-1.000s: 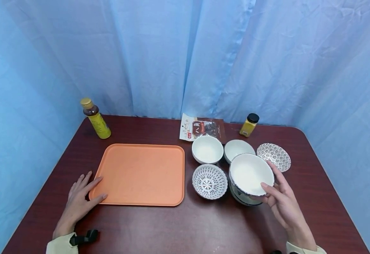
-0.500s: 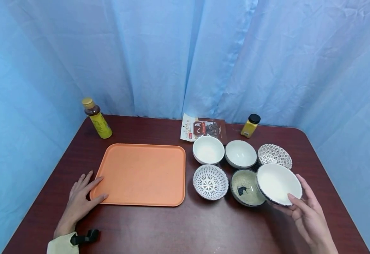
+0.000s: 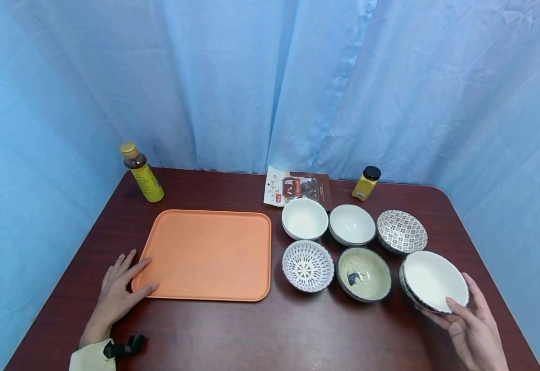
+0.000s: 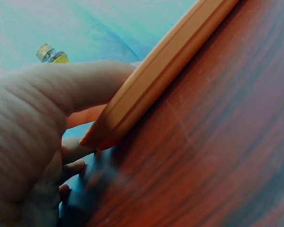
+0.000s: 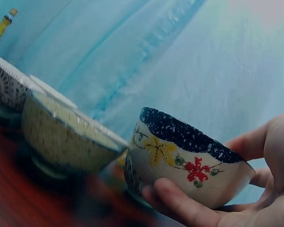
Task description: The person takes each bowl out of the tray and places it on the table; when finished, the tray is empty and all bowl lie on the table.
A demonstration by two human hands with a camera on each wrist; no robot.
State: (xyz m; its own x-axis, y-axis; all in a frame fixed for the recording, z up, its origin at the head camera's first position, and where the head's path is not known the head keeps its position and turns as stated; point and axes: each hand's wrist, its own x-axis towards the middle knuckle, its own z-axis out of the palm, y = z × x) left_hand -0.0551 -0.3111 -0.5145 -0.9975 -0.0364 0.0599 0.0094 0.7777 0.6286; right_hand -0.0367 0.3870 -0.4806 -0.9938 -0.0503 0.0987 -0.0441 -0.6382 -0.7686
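Observation:
My right hand (image 3: 477, 330) grips a bowl (image 3: 435, 281), thumb over its rim and fingers along its underside. White inside, the bowl shows a speckled dark-blue band and red and yellow flowers outside in the right wrist view. To its left sits a greenish bowl (image 3: 367, 275) with a dark-blue figure inside. A bowl with a small lattice pattern (image 3: 402, 232) stands just behind the held one. At the left, my left hand (image 3: 114, 299) lies with spread fingers, its thumb and index fingertips on the near left corner of an orange tray (image 3: 205, 255).
A blue-and-white patterned bowl (image 3: 307, 266) and two plain white bowls, one left (image 3: 304, 220) and one right (image 3: 352, 225), complete the cluster. Behind are a food packet (image 3: 296, 188) and a yellow jar (image 3: 366, 183). A yellow-capped bottle (image 3: 142, 172) stands behind the tray.
My right hand has carried the flowered bowl rightward and nearer, from over the greenish bowl to the right of it, uncovering the greenish bowl. The left hand stays in place.

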